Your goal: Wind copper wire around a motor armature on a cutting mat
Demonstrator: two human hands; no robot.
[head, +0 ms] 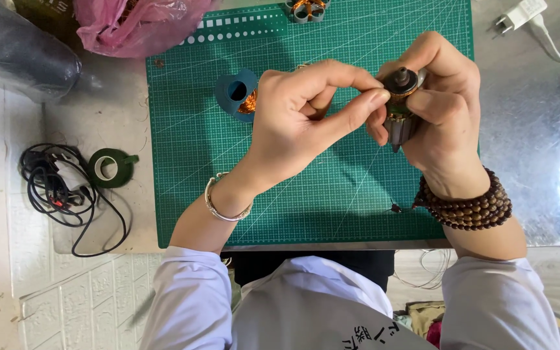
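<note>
My right hand (445,110) grips a small motor armature (400,104), a dark metal core with copper winding, held upright above the green cutting mat (202,162). My left hand (306,120) reaches across, thumb and forefinger pinched together at the armature's top end, touching it; what lies between them is too fine to see. A silver bangle is on my left wrist and brown bead bracelets on my right. A teal spool with copper wire (238,94) lies on the mat just left of my left hand.
A roll of green tape (108,167) and a coiled black cable (56,188) lie left of the mat. A pink plastic bag (137,26) and a dark bag (21,52) sit at the back left. A white plug (520,14) is back right. Another wound part (307,9) lies at the mat's far edge.
</note>
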